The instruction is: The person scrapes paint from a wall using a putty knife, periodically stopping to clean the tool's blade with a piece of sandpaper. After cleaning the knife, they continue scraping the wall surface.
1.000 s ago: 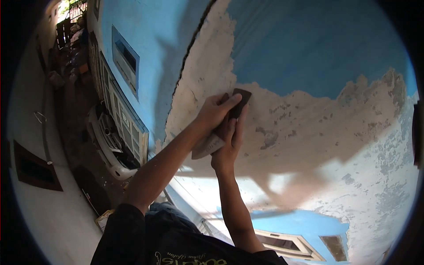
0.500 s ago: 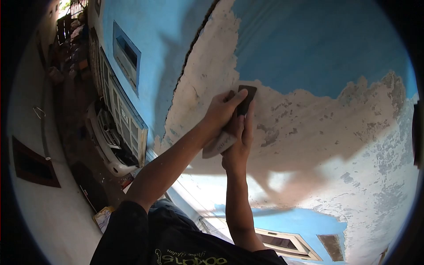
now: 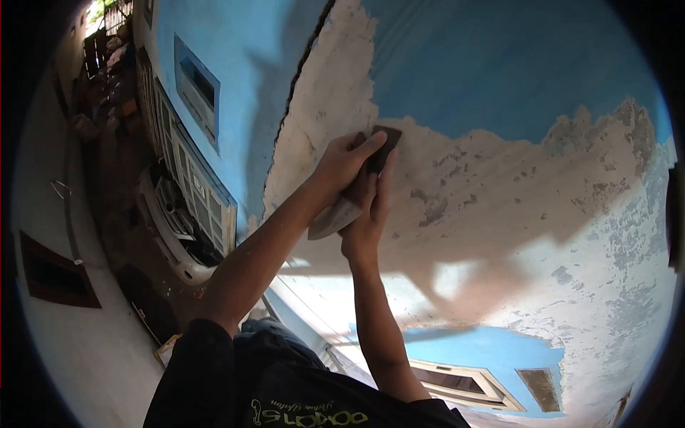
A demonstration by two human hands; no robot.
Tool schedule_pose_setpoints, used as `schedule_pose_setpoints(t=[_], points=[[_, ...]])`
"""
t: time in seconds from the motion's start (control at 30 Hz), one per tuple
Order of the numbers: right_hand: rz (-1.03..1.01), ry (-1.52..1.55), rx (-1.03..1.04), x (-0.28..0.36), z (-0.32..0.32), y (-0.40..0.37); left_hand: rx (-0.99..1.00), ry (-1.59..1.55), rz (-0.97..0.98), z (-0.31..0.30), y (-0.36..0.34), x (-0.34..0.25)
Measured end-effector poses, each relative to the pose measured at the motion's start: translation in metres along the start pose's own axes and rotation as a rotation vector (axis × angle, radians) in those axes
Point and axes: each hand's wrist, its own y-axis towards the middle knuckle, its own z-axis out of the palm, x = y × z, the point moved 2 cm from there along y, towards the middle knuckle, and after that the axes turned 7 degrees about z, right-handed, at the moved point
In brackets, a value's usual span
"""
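A scraper (image 3: 384, 145) is held against the wall (image 3: 499, 200) by both hands, at the upper edge of a stripped patch of bare plaster (image 3: 335, 85). Its dark blade is laid flat on the surface just below the remaining blue paint (image 3: 499, 64). Its pale handle end is seen projecting down and left between the two hands.

The left hand (image 3: 344, 165) is closed around the tool. Its grip is fully wrapped, with the thumb stretched along the blade's upper edge.

The right hand (image 3: 365, 227) is placed directly beneath, touching the left hand. Its fingers (image 3: 384, 187) are extended along the underside of the tool and pressed to it. Whether this grip closes round the handle cannot be told.

Flaking grey and white patches are noted on the wall to the right. A blue-framed window (image 3: 196, 80) is set in the adjoining blue wall at the left. The front of a white car (image 3: 171, 239) is seen beside that wall. A black printed shirt (image 3: 285, 399) is visible at the bottom edge.
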Motion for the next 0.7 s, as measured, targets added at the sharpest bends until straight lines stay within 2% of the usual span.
schedule_pose_setpoints(t=[0.07, 0.17, 0.27, 0.7], points=[[-0.094, 0.094, -0.036, -0.016, 0.007, 0.002, 0.025, 0.073, 0.008, -0.005, 0.002, -0.003], [-0.177, -0.016, -0.075, -0.023, 0.017, 0.011, 0.038, 0.124, -0.015, -0.011, 0.003, -0.019], [-0.132, 0.117, -0.054, -0.028, 0.023, 0.006, 0.043, 0.220, 0.068, -0.021, 0.013, -0.003], [0.006, 0.113, -0.083, -0.018, 0.026, 0.001, 0.052, 0.131, 0.003, -0.021, 0.012, -0.003]])
